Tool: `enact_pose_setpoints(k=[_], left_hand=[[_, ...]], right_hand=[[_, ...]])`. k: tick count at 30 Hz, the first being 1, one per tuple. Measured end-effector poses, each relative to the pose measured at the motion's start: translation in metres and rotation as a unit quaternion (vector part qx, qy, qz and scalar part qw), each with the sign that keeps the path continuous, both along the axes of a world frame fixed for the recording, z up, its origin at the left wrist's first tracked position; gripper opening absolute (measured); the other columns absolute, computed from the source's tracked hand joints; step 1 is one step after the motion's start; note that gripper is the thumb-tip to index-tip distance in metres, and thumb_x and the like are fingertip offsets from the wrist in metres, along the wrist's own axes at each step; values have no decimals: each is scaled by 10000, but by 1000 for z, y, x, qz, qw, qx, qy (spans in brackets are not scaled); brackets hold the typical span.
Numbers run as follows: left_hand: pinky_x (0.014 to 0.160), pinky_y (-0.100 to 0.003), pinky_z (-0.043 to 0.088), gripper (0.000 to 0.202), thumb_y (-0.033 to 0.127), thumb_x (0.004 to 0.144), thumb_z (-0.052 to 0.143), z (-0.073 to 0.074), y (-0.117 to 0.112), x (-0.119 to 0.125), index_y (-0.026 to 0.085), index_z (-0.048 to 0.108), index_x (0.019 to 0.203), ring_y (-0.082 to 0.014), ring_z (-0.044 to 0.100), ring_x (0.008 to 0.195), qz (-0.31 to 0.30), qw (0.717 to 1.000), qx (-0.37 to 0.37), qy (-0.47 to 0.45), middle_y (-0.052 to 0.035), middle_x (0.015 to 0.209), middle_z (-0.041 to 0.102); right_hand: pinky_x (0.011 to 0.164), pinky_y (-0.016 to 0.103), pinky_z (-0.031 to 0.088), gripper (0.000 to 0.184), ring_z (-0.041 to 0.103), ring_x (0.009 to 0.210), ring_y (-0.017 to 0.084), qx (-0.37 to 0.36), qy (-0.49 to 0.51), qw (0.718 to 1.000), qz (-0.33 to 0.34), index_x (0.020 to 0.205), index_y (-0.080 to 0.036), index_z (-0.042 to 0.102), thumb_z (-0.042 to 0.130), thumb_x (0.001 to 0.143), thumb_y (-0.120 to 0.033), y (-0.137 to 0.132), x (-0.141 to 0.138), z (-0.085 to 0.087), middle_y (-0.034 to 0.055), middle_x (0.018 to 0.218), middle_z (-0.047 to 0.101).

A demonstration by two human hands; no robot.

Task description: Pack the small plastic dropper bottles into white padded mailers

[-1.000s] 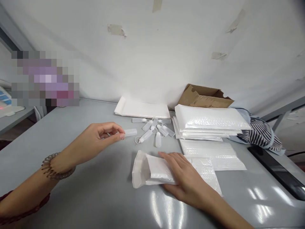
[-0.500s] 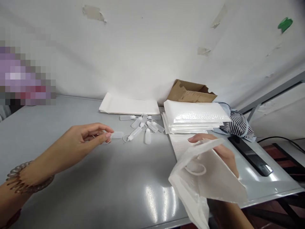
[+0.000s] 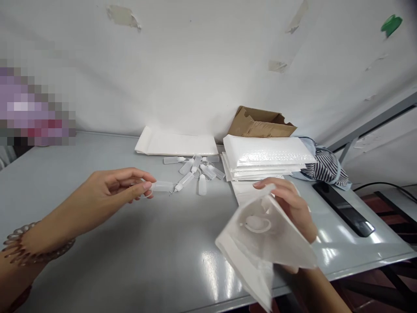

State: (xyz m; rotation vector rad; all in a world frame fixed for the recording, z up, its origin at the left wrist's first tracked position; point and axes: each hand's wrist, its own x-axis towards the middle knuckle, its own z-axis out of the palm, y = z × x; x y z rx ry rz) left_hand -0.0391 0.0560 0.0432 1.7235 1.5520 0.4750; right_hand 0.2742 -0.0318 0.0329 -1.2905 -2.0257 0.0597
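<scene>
My left hand [image 3: 115,189] pinches a small clear plastic bottle [image 3: 161,187] by one end and holds it level above the grey table [image 3: 97,252]. My right hand [image 3: 289,208] grips a white bubble mailer [image 3: 263,245] lifted off the table, its open mouth turned toward the left hand and the camera. A pile of several more small clear bottles [image 3: 195,170] lies on the table just beyond the held bottle. A stack of white bubble mailers [image 3: 265,156] sits behind my right hand, with one more flat mailer [image 3: 243,191] in front of it.
Flat white envelopes [image 3: 177,144] lie by the wall. A brown cardboard box [image 3: 260,123] stands behind the mailer stack. Striped cloth [image 3: 324,169] and a black phone [image 3: 343,208] lie at the right. The table edge runs close under my right hand.
My right hand lifted the mailer off the table and opened its mouth toward me, then shifted it a little left. The left hand kept the bottle almost still.
</scene>
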Motion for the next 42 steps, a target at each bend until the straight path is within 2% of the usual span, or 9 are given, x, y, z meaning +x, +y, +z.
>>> enact_pose_setpoints(k=[4,8,11,19,22,26,31,35,42], left_hand=[[640,-237,417,213,443,745,610,8,-9,-3,237,634,789,-148,548,630,39,994,51,-86,43,588,649],[573,-221,395,186,357,786,571,6,-15,0,205,627,696,-112,520,533,-66,988,44,-130,51,524,584],[611,-222,406,198,364,816,528,-3,-16,8,200,632,776,-125,574,604,-140,986,27,-90,40,603,625],[507,-216,387,207,380,881,466,-32,-24,27,204,539,962,-142,573,602,-228,973,25,-4,26,737,686],[556,-228,436,171,318,909,456,-48,-34,32,204,561,981,-148,586,614,-264,960,94,25,21,690,647],[723,-293,488,229,149,935,361,-65,-46,39,151,589,959,-188,605,831,-313,912,262,40,-89,997,613],[717,-309,505,236,55,896,361,-66,-54,45,102,592,876,-200,582,793,-332,891,309,25,-104,885,600],[689,-273,488,233,38,865,369,-62,-57,48,121,581,820,-173,563,749,-321,907,271,-41,-78,844,597],[689,-219,465,235,72,848,358,-42,-56,50,159,558,759,-139,563,727,-354,923,93,-116,-32,783,605]], right_hand=[[898,490,415,563,440,1101,299,-101,-44,991,72,1294,-228,372,543,758,-251,7,-21,-4,106,1181,451],[919,476,395,571,419,1091,284,-200,-153,965,75,1316,-169,361,569,790,-252,16,-28,-15,132,1195,451],[914,471,390,627,415,1082,291,-219,-174,955,95,1333,-146,340,594,780,-295,17,-30,-22,144,1198,455],[908,446,389,612,424,1060,281,-214,-167,955,119,1322,-128,348,573,765,-246,13,-39,-29,140,1184,474],[899,450,385,631,435,1045,283,-218,-174,952,125,1323,-119,346,565,741,-226,11,-42,-31,139,1157,492],[879,441,386,709,438,1036,286,-234,-187,944,138,1349,-115,311,578,701,-221,6,-47,-31,138,1140,497],[855,423,381,717,439,1019,279,-233,-194,943,136,1346,-107,311,568,683,-190,4,-52,-31,137,1137,497],[833,419,378,711,442,1003,278,-226,-200,943,143,1346,-114,302,560,689,-195,3,-54,-31,133,1131,503],[854,425,360,741,441,1022,282,-244,-205,937,144,1370,-128,268,567,698,-217,1,-54,-29,136,1159,500]])
